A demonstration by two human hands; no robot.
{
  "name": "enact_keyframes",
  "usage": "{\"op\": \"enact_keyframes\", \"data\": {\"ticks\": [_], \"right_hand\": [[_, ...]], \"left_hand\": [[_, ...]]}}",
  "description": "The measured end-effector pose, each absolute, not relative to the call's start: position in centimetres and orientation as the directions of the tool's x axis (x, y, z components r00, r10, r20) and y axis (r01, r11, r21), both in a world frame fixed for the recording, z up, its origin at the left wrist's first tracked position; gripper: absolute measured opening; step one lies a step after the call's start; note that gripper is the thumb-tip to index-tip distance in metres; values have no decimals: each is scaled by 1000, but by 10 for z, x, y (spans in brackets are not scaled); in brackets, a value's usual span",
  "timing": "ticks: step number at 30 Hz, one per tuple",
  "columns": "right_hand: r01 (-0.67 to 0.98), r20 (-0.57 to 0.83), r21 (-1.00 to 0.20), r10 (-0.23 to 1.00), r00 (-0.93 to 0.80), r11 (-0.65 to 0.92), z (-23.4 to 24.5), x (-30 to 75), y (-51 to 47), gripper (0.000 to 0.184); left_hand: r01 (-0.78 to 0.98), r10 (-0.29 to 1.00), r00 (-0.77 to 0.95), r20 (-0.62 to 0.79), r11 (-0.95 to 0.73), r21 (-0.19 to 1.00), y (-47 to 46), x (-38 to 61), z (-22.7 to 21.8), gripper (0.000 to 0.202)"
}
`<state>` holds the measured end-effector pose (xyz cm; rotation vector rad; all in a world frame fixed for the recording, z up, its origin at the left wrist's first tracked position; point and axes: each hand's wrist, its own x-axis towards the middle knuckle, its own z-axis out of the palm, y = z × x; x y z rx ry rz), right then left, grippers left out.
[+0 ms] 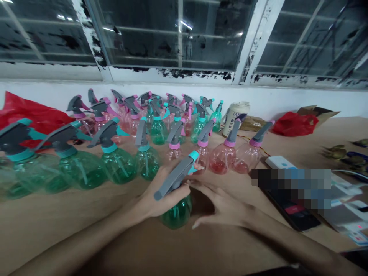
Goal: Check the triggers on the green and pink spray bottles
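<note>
A green spray bottle (pixel 176 214) with a grey trigger head (pixel 176 175) and teal nozzle stands on the brown table (pixel 86 237) in front of me. My left hand (pixel 156 195) is wrapped round the bottle's neck and shoulder just under the trigger head. My right hand (pixel 222 205) rests against the bottle's right side, fingers curved and partly spread, with one fingertip up by the neck. Behind stand rows of finished spray bottles: green ones (pixel 115 163) with teal collars at left, pink ones (pixel 222 155) with pink collars at right.
A red plastic bag (pixel 31 111) lies at far left, another red bag (pixel 293 123) and cardboard at right. A white roll (pixel 234 115) stands behind the pink bottles. A dark phone (pixel 299 214) and papers lie at right. A white wall and windows run behind.
</note>
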<state>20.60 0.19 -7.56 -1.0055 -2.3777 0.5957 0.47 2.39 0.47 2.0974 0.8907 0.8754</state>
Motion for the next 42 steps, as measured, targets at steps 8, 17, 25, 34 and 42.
{"op": "enact_keyframes", "data": {"ticks": [8,17,25,34,42], "right_hand": [[640,393,-304,704,-591,706,-110,232,13,39],[639,392,-311,708,-588,703,-108,210,15,28],[655,359,-339,736,-573,675,-109,212,14,30],[649,334,-366,745,-578,667,-106,212,13,30],[617,284,-444,756,-590,649,-99,217,14,30]], "left_hand": [[371,769,476,426,-615,696,24,6,6,6],[368,734,524,432,-652,662,26,4,9,8],[387,711,557,430,-680,623,25,-1,8,11],[385,718,529,452,-678,625,24,0,8,12],[428,741,480,470,-665,612,26,4,5,8]]}}
